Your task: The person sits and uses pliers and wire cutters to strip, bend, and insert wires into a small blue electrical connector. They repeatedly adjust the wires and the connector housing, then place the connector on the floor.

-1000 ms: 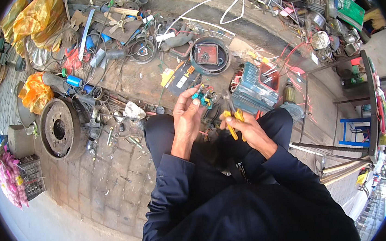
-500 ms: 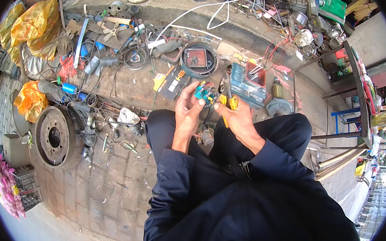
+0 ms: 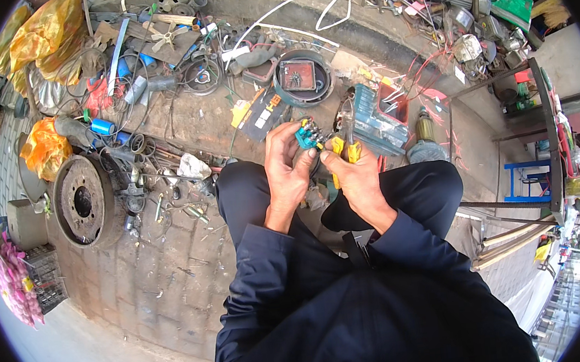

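Between the fingers and thumb of my left hand (image 3: 283, 171) is a small teal part (image 3: 307, 138) with yellow and dark metal bits, its exact kind too small to tell. Beside it, my right hand (image 3: 363, 182) is closed round yellow-handled pliers (image 3: 354, 151). The hands are close together above the gap between my knees. Just beyond the right hand lies a teal tool case (image 3: 377, 127) with a reddish compartment. A round dark tub (image 3: 324, 96) holding a small red tray (image 3: 297, 76) sits past the left hand.
At left stands a rusty wheel rim (image 3: 68, 211) next to tangled scrap metal. An orange bag (image 3: 45, 150) lies behind it. A motor-like part (image 3: 426, 141) stands near my right knee, and a dark metal frame (image 3: 544, 135) rises at right.
The view has shifted slightly, so the surroundings sit a little differently. Both hands keep their holds, with the pliers still next to the teal part.
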The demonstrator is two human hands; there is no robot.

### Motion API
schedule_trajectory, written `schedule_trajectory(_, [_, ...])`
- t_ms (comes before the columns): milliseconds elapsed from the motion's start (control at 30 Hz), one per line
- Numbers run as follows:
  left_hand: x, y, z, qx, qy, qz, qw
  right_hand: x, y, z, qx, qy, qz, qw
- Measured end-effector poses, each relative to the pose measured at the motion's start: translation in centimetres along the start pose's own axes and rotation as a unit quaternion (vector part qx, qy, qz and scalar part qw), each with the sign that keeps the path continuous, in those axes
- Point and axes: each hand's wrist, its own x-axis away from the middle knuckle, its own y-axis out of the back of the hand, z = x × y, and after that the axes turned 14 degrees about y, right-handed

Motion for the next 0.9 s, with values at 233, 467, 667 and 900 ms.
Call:
schedule_trajectory(233, [-0.4, 0.3, -0.6, 0.105, 0.107, 0.018, 0.989, 0.2, -1.4, 0.0, 0.011, 0.015, 0.012, 1.000])
schedule_trajectory(467, [-0.5, 0.8, -0.7, 0.138, 0.174, -0.007, 0.975, 0.2, -1.4, 0.6, 0.048, -0.020, 0.059, 0.997])
schedule_trajectory(667, [-0.5, 1.9, -0.8, 0.248, 0.229, -0.036, 0.941, 0.5, 1.2, 1.1, 0.105, -0.025, 0.142, 0.984])
schedule_trajectory(900, [-0.5, 2.1, -0.3, 0.295, 0.206, 0.016, 0.933, 1.1, 4.7, 2.4, 0.162, -0.102, 0.284, 0.939])
